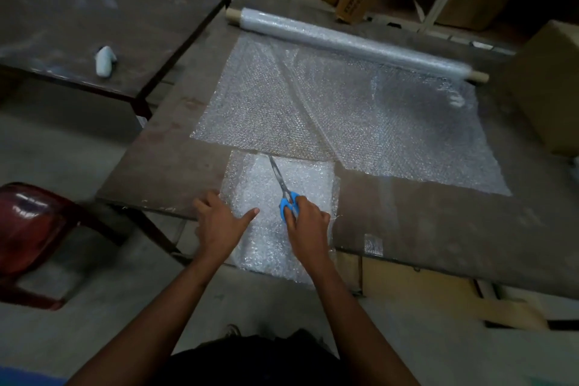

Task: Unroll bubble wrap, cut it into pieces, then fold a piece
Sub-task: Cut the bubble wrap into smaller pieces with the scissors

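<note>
Lying under both hands (260, 226): bubble wrap (275, 254)

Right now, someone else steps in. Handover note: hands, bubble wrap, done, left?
Left hand: open, resting on the left edge of the cut piece at the table's near edge.
Right hand: grips the blue-handled scissors, blades lying over the cut piece, tips pointing toward the sheet.
Roll: far side of the table, with the unrolled sheet spread toward the person.
Done: unrolling, and the near piece looks cut free.
Left: any further cuts, set the scissors down, fold a piece.
</note>
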